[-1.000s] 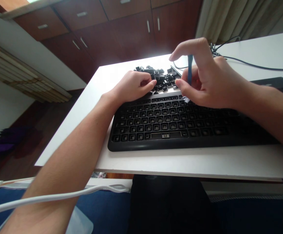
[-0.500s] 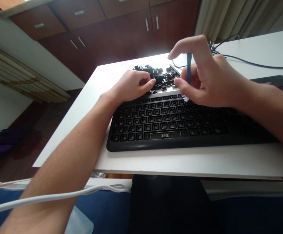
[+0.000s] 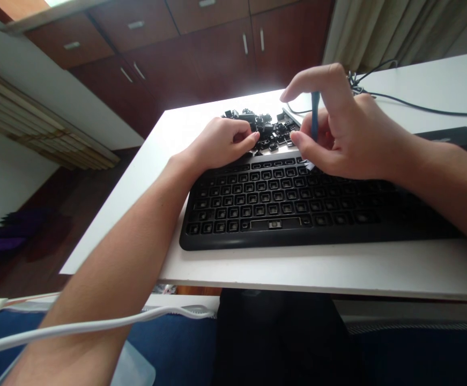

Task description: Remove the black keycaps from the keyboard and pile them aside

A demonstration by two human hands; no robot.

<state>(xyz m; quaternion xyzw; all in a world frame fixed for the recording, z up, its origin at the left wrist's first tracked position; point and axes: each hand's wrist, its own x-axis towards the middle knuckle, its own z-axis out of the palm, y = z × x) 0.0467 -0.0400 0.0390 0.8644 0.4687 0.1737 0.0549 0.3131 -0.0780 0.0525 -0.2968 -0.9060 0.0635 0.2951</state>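
Note:
A black keyboard (image 3: 265,201) with its keycaps off lies on the white table, its key sockets bare. My right hand (image 3: 338,128) is over its upper middle, thumb and fingers closed round the blue handle of a small brush (image 3: 314,115). White bristles point down at the sockets, and the index finger arches away from the handle. At the keyboard's upper left edge rests my left hand (image 3: 221,140) with curled fingers, thumb against the index finger. Whatever may be inside that hand is hidden. Just beyond it lies a heap of loose black keycaps (image 3: 271,131).
The white table (image 3: 297,265) has its front edge close to my lap. Dark cables (image 3: 418,102) lie at the back right. A white cord (image 3: 96,324) crosses in front of my left forearm. Wooden cabinets (image 3: 201,67) stand behind the table.
The whole view has shifted slightly, so everything sits a little further right. Both hands keep nearly the same pose, and the brush stays in my right hand.

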